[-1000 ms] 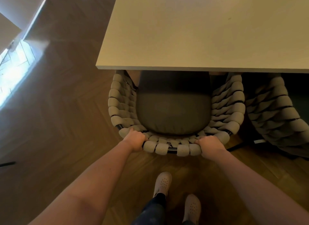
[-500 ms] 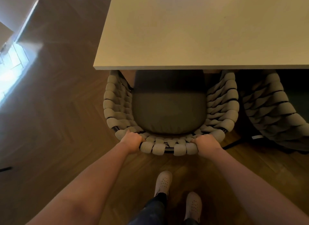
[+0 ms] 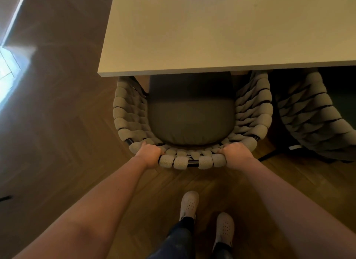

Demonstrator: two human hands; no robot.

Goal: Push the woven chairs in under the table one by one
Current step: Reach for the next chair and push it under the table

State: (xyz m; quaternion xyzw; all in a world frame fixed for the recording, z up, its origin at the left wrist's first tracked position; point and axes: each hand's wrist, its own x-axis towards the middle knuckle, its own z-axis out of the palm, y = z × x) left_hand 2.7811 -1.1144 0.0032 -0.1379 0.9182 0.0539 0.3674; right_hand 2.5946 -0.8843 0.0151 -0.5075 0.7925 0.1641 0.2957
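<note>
Over the last second I watched the woven chair (image 3: 127,112) creep slightly further under the worktop (image 3: 212,27); a little less of its seat cushion (image 3: 190,122) showed in front of the edge than before. The left hand (image 3: 151,153) and right hand (image 3: 236,154) kept their grip on the back rail, fingers (image 3: 148,146) curled over the woven rim, one hand toward each end. The seat's front lay beneath the worktop, with the back and sides still out. I judged only a short push remained. A second woven chair (image 3: 312,120) stood just beside it on the right, partly under too.
</note>
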